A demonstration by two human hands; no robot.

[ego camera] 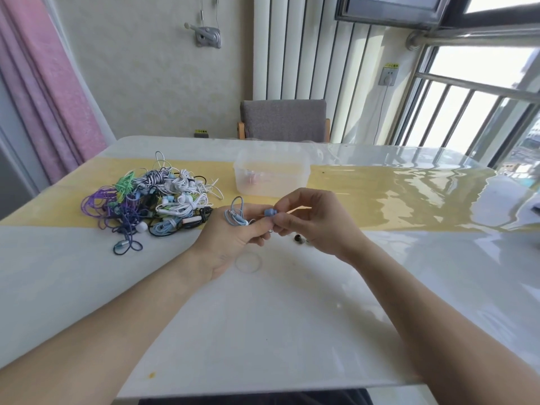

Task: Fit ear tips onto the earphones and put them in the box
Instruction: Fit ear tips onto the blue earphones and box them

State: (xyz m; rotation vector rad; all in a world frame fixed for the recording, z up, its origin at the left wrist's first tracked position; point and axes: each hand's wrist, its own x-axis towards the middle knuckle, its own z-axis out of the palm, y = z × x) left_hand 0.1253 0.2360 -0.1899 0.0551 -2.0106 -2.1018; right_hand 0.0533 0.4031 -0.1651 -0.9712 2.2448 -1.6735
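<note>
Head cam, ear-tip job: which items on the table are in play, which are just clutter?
In play:
- blue earphone, pinched by the right hand
- its blue cable, held in the left hand
- pile of earphones
- clear box
- loose dark ear tip on the table

Lying about:
- clear ring
- grey chair
- wall socket

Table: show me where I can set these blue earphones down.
Bare table lies in front of both hands, and right of the clear box on the yellow strip. The earphone pile crowds the left; small ear tips lie under the right hand.
</note>
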